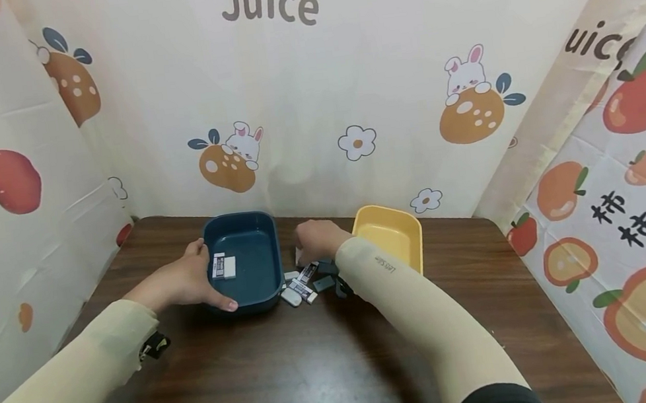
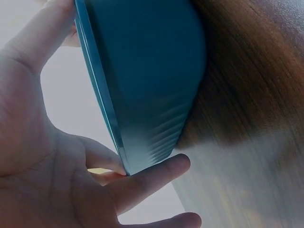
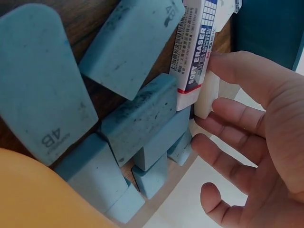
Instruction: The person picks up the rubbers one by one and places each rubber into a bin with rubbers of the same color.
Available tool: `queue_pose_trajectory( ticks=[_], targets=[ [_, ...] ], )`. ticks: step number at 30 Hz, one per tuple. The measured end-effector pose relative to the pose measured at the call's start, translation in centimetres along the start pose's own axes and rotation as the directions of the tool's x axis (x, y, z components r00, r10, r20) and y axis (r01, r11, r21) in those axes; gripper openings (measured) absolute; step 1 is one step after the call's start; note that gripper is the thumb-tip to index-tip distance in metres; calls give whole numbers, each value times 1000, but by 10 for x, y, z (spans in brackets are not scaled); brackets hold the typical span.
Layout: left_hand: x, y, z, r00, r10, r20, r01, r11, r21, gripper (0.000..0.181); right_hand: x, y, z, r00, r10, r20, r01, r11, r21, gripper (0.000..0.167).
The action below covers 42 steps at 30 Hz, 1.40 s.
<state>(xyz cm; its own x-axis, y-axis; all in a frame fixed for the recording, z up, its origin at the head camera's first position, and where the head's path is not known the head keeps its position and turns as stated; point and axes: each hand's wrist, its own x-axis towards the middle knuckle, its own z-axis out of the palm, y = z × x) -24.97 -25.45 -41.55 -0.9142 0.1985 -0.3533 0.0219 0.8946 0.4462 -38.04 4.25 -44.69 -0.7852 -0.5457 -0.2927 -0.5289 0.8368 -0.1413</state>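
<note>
White eraser (image 3: 205,99): plain, at the tips of the right hand (image 1: 318,240), thumb at one end and the first fingers bent in at the other; fingers read as pinching it. Remaining right fingers bent, tips spread slightly apart, nothing else in them.

Just beside those fingertips: sleeved eraser (image 3: 195,47), white with blue print reading "SOFT ERASER" and a red band. Past it, on the side away from the palm, a cluster of blue-grey erasers (image 3: 47,90), several touching; two show "4B". Some surfaces carry dark smudges. Nearer the person than the right fingers, a rounded pale eraser (image 1: 291,297) lies at the cluster's edge.

Left hand (image 1: 191,280) grips the blue tray (image 1: 252,243) at its left end: thumb at the near corner, other fingers spread toward the far side, at least one lying against the outer wall. Inside the tray, just past the left fingers, white erasers (image 1: 224,266) with printed labelling lie side by side.

Yellow tray (image 1: 389,230): right of the right fingers, partly hidden by that forearm. All on a dark wood-grain desk (image 1: 271,380). Beyond both hands, fruit-and-rabbit printed cloth (image 1: 298,84), lettered "Juice".
</note>
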Motion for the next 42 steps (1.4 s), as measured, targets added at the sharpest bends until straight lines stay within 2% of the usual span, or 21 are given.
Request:
queue_pose_trajectory(
  ticks=[9,15,20,28,42],
  targets=[
    [-2,0,1,1000,10,-3,-10,1000,-22,163,2,2,3,1000,-3,-17,3,1000,-22,36],
    [-1,1,1,1000,2,-3,-2,1000,-16,162,0,2,-9,999,-26,-31,26,999,18,10],
    [0,1,1,1000,9,-5,-9,1000,-1,162,-3,0,-29,996,-42,-73,47,997,60,13],
    [0,0,1,1000,10,-7,-10,1000,-11,164,-12,-14,-48,974,-112,-198,131,988,84,14],
    [0,-1,1,1000,3,-3,-3,1000,-19,164,-1,-48,-46,943,-188,-274,202,979,24,30]
  ],
)
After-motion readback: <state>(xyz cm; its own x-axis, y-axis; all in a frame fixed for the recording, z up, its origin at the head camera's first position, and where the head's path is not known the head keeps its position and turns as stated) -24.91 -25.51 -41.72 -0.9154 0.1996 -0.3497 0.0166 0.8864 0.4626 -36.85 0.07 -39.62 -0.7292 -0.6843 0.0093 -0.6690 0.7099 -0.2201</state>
